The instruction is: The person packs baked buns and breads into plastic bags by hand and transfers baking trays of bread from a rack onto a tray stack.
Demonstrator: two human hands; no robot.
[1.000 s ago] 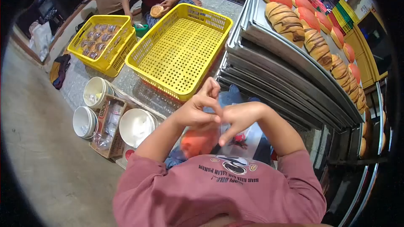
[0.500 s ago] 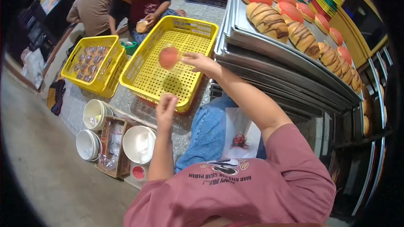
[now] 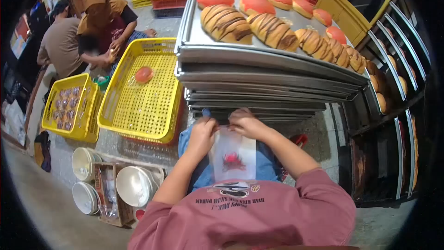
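Clear plastic bags (image 3: 233, 159) with a red print lie across my lap on blue jeans. At their far edge my left hand (image 3: 203, 131) is closed, its fingers pinched on the plastic. My right hand (image 3: 248, 123) pinches the same edge just to the right, its fingertips slightly blurred. To the left, a red-topped bun (image 3: 144, 75) in clear wrapping sits inside the large yellow crate (image 3: 134, 133), near its far end. Beyond my hands rises a stack of metal trays (image 3: 268, 67); striped buns (image 3: 226, 23) and red-topped buns (image 3: 256, 4) cover the top one.
A smaller yellow crate (image 3: 88, 129) holds wrapped buns. White buckets (image 3: 132, 187) and a cardboard box (image 3: 113, 220) stand at lower left. Two people sit on the floor at upper left; one person's hands (image 3: 111, 55) hold something small. A tray rack (image 3: 393, 129) is on the right.
The red-topped bun, earlier in the air by my right hand, now lies in the large crate. Both hands have come back to the bags on my lap. My view has turned right.
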